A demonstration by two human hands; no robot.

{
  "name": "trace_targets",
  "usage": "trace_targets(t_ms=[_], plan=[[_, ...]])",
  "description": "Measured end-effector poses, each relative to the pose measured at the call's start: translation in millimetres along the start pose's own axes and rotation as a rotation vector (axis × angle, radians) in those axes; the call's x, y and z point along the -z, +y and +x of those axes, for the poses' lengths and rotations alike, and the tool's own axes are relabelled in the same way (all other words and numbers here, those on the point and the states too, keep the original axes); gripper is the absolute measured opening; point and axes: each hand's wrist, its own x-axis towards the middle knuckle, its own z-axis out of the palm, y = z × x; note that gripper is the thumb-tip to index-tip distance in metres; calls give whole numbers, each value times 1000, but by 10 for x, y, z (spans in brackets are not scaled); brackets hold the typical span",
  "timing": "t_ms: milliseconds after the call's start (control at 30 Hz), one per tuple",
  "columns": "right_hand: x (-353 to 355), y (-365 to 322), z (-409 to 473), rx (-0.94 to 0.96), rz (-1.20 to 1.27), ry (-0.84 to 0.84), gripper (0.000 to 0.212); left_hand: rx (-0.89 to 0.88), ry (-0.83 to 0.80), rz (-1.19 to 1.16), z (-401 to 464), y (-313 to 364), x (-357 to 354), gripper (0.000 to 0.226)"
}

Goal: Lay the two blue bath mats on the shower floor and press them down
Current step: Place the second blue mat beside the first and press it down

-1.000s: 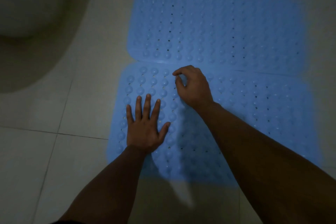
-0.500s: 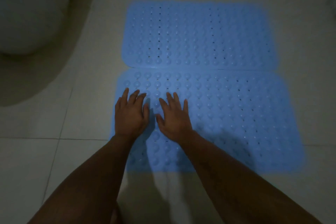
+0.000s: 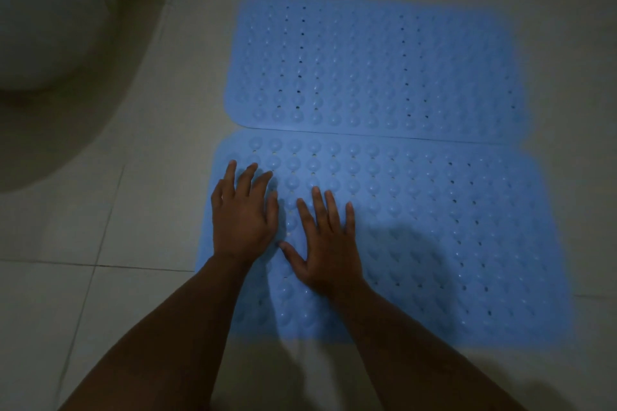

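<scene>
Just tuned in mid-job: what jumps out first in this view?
Two blue bath mats fill the tiled floor: the far mat and the near mat, long edges meeting. The left hand and right hand lie flat, open, on the near mat's left end.

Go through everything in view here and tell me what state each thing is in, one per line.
Near mat: flat on the floor, both hands on its left part.
Far mat: flat, untouched, edge meeting the near mat.
Left hand: open, palm down.
Right hand: open, fingers spread.
Tiled floor: bare beside the mats.
</scene>
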Motion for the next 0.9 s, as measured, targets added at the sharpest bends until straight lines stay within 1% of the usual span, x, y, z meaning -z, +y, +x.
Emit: trace_targets(t_ms=[200,300,400,467,533,600,667,700,800,900], plan=[[-14,-5,-19,1,30,43,74,24,-2,25,6,-117,-15,47],[-3,-23,-10,-8,37,32,78,30,-7,31,-16,-122,5,49],[25,-33,18,-31,86,8,80,15,4,21,-7,-94,26,47],[61,-44,37,-44,128,-3,76,12,2,12,-15,-54,47,45],[184,-45,114,-81,173,-31,67,8,6,9,-45,-7,71,44],[400,55,292,-116,290,-104,55,-4,16,13,-59,46,97,45],[703,272,490,-131,477,-230,50,-33,17,15,-51,149,118,46],[834,391,564,-130,547,-240,48,-46,10,15,-36,209,114,47],[1108,772,569,-186,552,-90,34,-96,-12,24,-42,467,52,47],[1222,1070,401,-254,497,13,29,-221,-49,13,-103,771,-90,48]])
